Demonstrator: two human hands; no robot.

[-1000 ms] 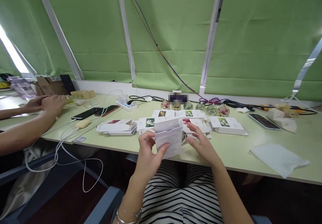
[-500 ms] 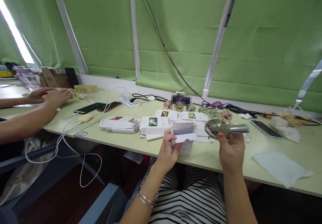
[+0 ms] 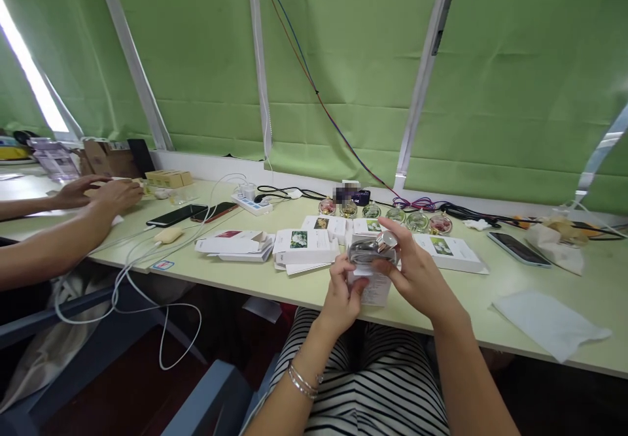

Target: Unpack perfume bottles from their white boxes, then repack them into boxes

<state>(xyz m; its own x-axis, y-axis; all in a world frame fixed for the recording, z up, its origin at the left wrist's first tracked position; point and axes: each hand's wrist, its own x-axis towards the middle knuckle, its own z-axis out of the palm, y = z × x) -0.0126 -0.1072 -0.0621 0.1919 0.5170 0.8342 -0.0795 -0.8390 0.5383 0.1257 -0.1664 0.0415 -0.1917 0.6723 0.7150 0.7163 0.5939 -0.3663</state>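
My left hand point(image 3: 343, 292) is closed around a small white carton point(image 3: 375, 289) held upright at the table's front edge. My right hand point(image 3: 409, 269) grips a round glass perfume bottle point(image 3: 366, 250) by its silver cap point(image 3: 387, 241). The bottle sits at the carton's top opening; how far inside it reaches is hidden by my fingers. Behind lie several white cartons with flower pictures, one with white flowers point(image 3: 300, 240) left of my hands and another point(image 3: 454, 253) to the right. Several round glass bottles point(image 3: 417, 220) stand in a row farther back.
On the left, a co-worker's hands point(image 3: 115, 194) are over the table beside yellow boxes point(image 3: 169, 178). Two phones, a power strip point(image 3: 252, 204) and white cables point(image 3: 122, 269) lie between us. A phone point(image 3: 519, 249) and a white sheet point(image 3: 552, 325) are at right.
My right hand has brought the bottle left and turned it, from beside the carton to over its opening. My left hand with the carton has shifted slightly right.
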